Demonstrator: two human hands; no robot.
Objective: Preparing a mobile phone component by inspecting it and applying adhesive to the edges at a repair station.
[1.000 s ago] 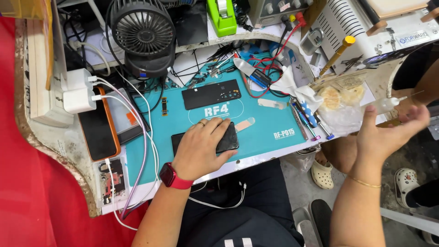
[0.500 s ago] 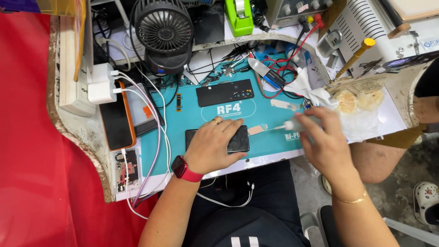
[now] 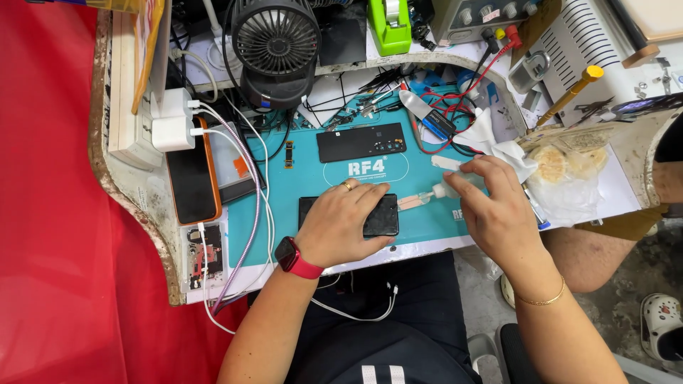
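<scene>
My left hand, with a red watch on the wrist and a ring on one finger, lies flat on a black phone on the teal work mat. My right hand is closed around a small white squeeze bottle whose tip points left toward the phone's right end. A thin pale strip lies on the mat between the bottle tip and the phone.
A black rectangular part lies higher on the mat. A black fan stands at the back, a green tape dispenser beside it. Chargers and cables and an orange-cased phone are at left. White tissue and a plastic bag are at right.
My right hand came in from off the bench at the right to the mat and took hold of the white bottle. My left hand stayed on the black phone.
</scene>
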